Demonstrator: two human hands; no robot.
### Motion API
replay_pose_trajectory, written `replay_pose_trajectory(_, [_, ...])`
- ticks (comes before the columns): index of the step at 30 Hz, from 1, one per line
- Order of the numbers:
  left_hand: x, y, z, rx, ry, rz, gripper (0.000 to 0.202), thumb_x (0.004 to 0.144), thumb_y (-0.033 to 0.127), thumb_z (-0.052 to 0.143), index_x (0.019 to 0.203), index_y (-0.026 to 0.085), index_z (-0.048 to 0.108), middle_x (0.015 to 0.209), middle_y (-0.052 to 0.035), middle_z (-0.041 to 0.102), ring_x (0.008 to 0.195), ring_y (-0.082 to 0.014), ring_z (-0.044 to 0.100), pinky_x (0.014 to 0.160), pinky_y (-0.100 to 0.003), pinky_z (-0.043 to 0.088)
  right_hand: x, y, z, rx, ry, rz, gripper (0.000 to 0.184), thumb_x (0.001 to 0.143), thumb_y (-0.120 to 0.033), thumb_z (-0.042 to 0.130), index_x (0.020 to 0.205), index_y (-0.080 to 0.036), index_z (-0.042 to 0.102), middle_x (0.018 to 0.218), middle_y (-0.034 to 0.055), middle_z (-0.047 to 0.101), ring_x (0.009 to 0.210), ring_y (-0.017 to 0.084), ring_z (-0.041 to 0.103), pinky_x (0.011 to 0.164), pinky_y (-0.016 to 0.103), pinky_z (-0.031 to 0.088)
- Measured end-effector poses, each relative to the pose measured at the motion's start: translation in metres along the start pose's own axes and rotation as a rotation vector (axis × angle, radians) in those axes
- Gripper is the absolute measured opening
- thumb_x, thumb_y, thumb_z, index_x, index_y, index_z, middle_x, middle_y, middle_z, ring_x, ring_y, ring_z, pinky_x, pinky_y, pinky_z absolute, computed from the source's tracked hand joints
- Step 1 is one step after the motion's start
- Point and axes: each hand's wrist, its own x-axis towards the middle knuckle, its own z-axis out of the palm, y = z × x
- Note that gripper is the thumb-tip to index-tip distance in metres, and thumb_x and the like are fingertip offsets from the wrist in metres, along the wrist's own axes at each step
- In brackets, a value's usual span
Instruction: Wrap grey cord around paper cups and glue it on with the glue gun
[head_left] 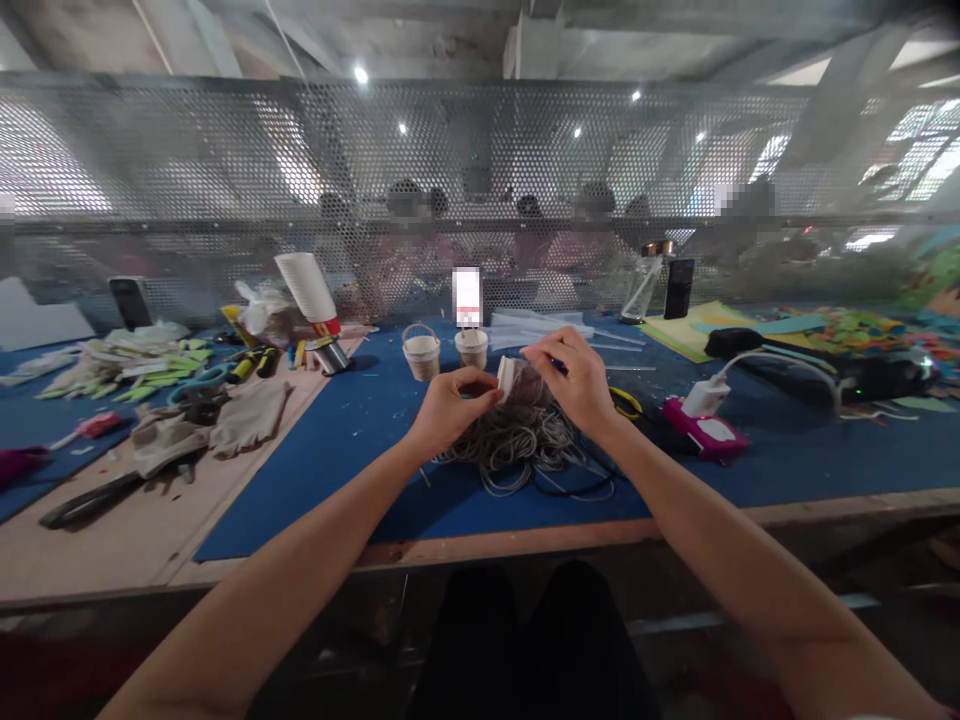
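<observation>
Two hands up over the blue tabletop [337, 450], meeting just above the tangled pile of grey cord [525, 445]. My left hand [450, 405] has its grip pinched shut, thumb against forefinger, on the near edge of a small white piece [507, 377]. My right hand [577, 380] curls closed over the piece's far side; something dark shows under those fingers, can't tell what. The piece is held in the air between both grips, touching the top of the cord pile. Step, as I judge it: working cord onto or around the white piece, mid-way, most cord loose on the tabletop. The next move calls for a steady left pinch and a free strand, no snagging. Two small baskets [421, 352] stand just behind; a glue tube [311, 300] leans further left.
</observation>
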Motion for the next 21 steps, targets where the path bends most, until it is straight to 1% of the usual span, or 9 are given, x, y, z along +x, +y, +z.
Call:
replay_pose_trajectory(3, [0.002, 0.000, -0.002, -0.066, 0.073, -0.036, 0.023, 0.073, 0.035, 0.083, 0.083, 0.016, 0.079, 0.079, -0.0051, 0.076, 0.072, -0.0169, 0.065, 0.071, -0.031, 0.051, 0.002, 0.004, 0.001, 0.099, -0.021, 0.095, 0.037, 0.108, -0.050, 0.045, 0.117, -0.027, 0.073, 0.115, 0.0083, 0.072, 0.113, 0.024, 0.066, 0.101, 0.041, 0.053])
replay_pose_trajectory(6, [0.003, 0.000, -0.005, -0.101, 0.110, -0.041, 0.024, 0.072, 0.036, 0.084, 0.085, 0.016, 0.080, 0.080, -0.0051, 0.077, 0.072, -0.0167, 0.065, 0.071, -0.030, 0.051, 0.001, 0.011, 0.006, 0.165, -0.112, 0.248, 0.046, 0.106, -0.058, 0.044, 0.127, -0.025, 0.069, 0.129, 0.0109, 0.072, 0.122, 0.026, 0.066, 0.108, 0.043, 0.050])
replay_pose_trajectory(8, [0.003, 0.001, -0.006, -0.110, 0.124, -0.040, 0.024, 0.072, 0.036, 0.085, 0.084, 0.016, 0.081, 0.080, -0.0050, 0.077, 0.072, -0.0169, 0.065, 0.073, -0.031, 0.052, -0.001, 0.016, 0.011, 0.207, -0.190, 0.340, 0.050, 0.105, -0.060, 0.044, 0.129, -0.024, 0.068, 0.133, 0.0106, 0.071, 0.125, 0.026, 0.065, 0.111, 0.043, 0.047])
replay_pose_trajectory(10, [0.003, 0.002, -0.005, -0.117, 0.125, -0.047, 0.024, 0.071, 0.036, 0.086, 0.084, 0.016, 0.081, 0.081, -0.0052, 0.077, 0.073, -0.0173, 0.065, 0.074, -0.031, 0.052, -0.002, 0.019, 0.014, 0.266, -0.241, 0.388, 0.051, 0.104, -0.061, 0.045, 0.127, -0.024, 0.069, 0.130, 0.0090, 0.073, 0.124, 0.026, 0.066, 0.111, 0.042, 0.047])
replay_pose_trajectory(13, [0.002, 0.004, -0.005, -0.157, 0.116, -0.074, 0.025, 0.070, 0.037, 0.087, 0.084, 0.017, 0.081, 0.082, -0.0056, 0.077, 0.075, -0.0177, 0.066, 0.075, -0.031, 0.053, -0.002, 0.023, 0.016, 0.335, -0.242, 0.409, 0.053, 0.101, -0.065, 0.048, 0.122, -0.022, 0.071, 0.123, 0.0074, 0.076, 0.120, 0.027, 0.067, 0.106, 0.040, 0.050])
replay_pose_trajectory(17, [0.003, 0.004, -0.006, -0.301, 0.084, -0.124, 0.030, 0.072, 0.042, 0.087, 0.087, 0.016, 0.081, 0.080, -0.0044, 0.075, 0.075, -0.0168, 0.066, 0.077, -0.031, 0.053, -0.001, 0.025, 0.016, 0.342, -0.227, 0.400, 0.057, 0.098, -0.069, 0.050, 0.122, -0.022, 0.071, 0.119, 0.0073, 0.076, 0.117, 0.028, 0.068, 0.104, 0.040, 0.050])
replay_pose_trajectory(19, [0.005, 0.002, -0.008, -0.380, 0.067, -0.133, 0.029, 0.074, 0.043, 0.087, 0.083, 0.016, 0.081, 0.076, -0.0032, 0.073, 0.073, -0.0151, 0.064, 0.077, -0.030, 0.053, -0.001, 0.025, 0.016, 0.336, -0.241, 0.393, 0.057, 0.097, -0.070, 0.051, 0.122, -0.022, 0.070, 0.119, 0.0078, 0.076, 0.115, 0.028, 0.068, 0.102, 0.040, 0.051])
replay_pose_trajectory(21, [0.006, -0.001, -0.009, -0.442, 0.050, -0.161, 0.027, 0.072, 0.042, 0.088, 0.079, 0.016, 0.080, 0.072, -0.0022, 0.070, 0.069, -0.0128, 0.061, 0.072, -0.027, 0.052, -0.002, 0.024, 0.017, 0.330, -0.253, 0.387, 0.057, 0.097, -0.070, 0.051, 0.120, -0.021, 0.071, 0.117, 0.0083, 0.076, 0.111, 0.028, 0.069, 0.099, 0.040, 0.052])
